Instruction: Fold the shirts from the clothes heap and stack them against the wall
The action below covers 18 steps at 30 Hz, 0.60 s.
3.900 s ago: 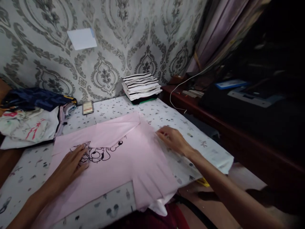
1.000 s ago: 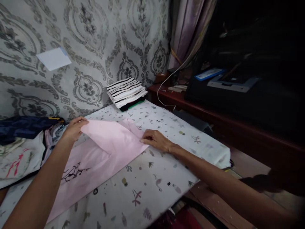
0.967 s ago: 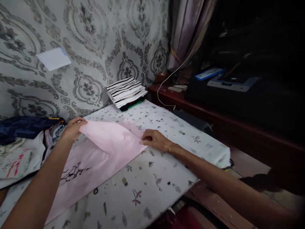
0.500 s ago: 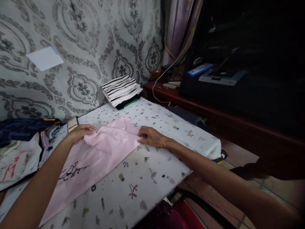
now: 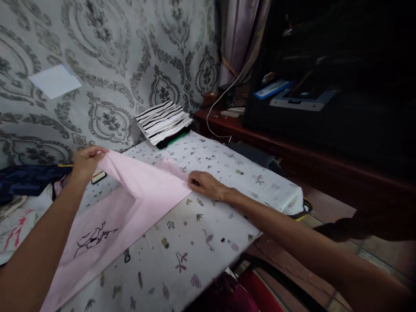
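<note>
In the head view, you are leaning your arms over a table with a white printed cover (image 5: 208,225), holding a pink cloth (image 5: 159,186) between two hands. Your left hand (image 5: 86,162) is pinching a far corner with narrowed fingers, holding it raised above the tabletop. Your right hand (image 5: 206,185) is gripping the near right edge low against the cover, its fingers curling in tight. Between them the cloth is forming a slanting fold, while its lower part is lying flat toward your left forearm, showing a black line drawing (image 5: 94,238). A pile of clothes (image 5: 19,216) is sitting at far left, and a small dark-edged item (image 5: 99,176) is lying just beside your left wrist. Beyond the cloth, a folded stack topped with black-and-white stripes (image 5: 164,123) is resting near the patterned wall (image 5: 110,121), where a pale sheet of paper (image 5: 55,81) is hanging. At right, a white cable (image 5: 212,117) is trailing over a dark red ledge (image 5: 227,125) below a mauve curtain (image 5: 238,39).
</note>
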Each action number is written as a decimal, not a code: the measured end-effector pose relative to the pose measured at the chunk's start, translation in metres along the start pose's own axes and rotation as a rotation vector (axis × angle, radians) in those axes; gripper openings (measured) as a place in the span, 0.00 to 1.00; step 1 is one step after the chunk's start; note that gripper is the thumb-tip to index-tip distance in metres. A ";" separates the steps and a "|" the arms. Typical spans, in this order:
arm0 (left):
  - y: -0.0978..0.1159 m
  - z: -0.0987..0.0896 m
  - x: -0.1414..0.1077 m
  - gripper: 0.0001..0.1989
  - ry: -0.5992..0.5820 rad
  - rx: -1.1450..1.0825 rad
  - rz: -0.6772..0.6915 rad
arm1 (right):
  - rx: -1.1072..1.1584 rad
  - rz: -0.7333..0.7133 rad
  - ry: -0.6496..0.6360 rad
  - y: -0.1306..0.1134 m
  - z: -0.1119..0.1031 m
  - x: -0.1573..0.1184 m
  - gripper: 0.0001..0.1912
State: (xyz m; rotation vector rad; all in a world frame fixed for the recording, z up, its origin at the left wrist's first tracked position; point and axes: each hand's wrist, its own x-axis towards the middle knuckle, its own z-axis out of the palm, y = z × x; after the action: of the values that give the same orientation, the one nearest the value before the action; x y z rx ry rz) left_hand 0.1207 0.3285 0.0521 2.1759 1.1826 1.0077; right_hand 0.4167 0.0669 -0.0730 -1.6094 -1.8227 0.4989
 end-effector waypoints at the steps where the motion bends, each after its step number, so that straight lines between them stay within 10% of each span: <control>1: -0.001 0.005 -0.001 0.12 0.025 -0.018 -0.004 | 0.000 0.018 0.011 -0.001 0.000 0.000 0.08; 18: -0.029 0.071 -0.004 0.10 0.007 -0.096 -0.102 | -0.042 0.045 0.059 -0.001 0.007 -0.003 0.05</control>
State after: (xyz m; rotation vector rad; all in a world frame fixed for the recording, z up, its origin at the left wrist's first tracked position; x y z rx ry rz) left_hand 0.1597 0.3371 -0.0133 2.0184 1.2104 1.0087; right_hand 0.4109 0.0648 -0.0778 -1.6790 -1.7675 0.4322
